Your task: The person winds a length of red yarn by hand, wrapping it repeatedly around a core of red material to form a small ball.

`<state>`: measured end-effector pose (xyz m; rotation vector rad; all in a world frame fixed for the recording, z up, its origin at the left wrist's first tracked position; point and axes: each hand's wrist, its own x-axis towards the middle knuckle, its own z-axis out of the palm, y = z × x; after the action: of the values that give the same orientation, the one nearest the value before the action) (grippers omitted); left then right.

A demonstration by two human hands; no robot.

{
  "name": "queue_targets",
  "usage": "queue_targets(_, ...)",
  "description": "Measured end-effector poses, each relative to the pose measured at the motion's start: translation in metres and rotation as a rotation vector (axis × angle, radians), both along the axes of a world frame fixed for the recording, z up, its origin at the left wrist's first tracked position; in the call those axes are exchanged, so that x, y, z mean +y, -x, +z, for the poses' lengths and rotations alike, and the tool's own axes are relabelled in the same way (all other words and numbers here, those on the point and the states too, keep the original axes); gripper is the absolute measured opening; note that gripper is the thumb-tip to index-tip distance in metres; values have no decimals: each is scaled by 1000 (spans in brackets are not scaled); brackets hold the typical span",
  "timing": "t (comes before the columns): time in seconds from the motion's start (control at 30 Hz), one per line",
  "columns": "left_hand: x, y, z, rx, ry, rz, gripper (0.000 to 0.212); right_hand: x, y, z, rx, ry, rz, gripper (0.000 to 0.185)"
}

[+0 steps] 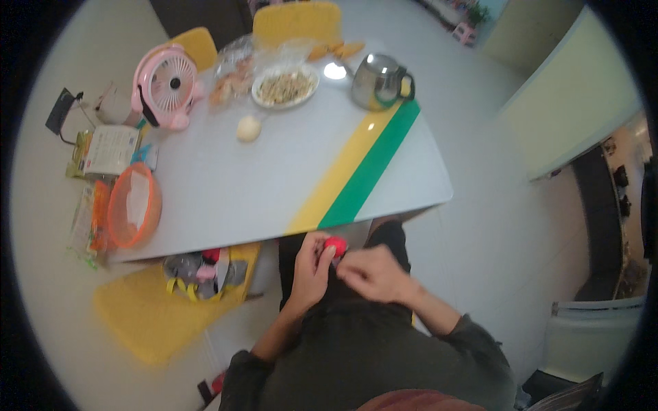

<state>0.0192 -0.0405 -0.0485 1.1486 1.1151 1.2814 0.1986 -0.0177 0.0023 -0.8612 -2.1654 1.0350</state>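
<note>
My left hand grips a small bright red round object between the thumb and fingers, in front of the table's near edge and above my lap. What exactly the red object is, the picture does not settle. Close beside it on the right is my right hand, its fingers curled and slightly blurred. Whether something thin sits in those fingers is too small to tell. On the white table beyond lies a pale, cream-coloured ball-like object.
A glass pot with a dark handle stands at the far right. Near it are an oval plate of food and clear plastic bags. A pink fan and an orange basket line the left side. A yellow chair holds a bag.
</note>
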Motion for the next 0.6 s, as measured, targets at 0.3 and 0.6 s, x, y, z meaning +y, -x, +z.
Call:
queue_targets(0.3,-26,-5,36,-37,105,-131,14,37,-14,-8,165,140,-99,7)
queue_targets(0.6,-1,5,14,-98,119,19,22,-9,10,-34,33,95,-90,12)
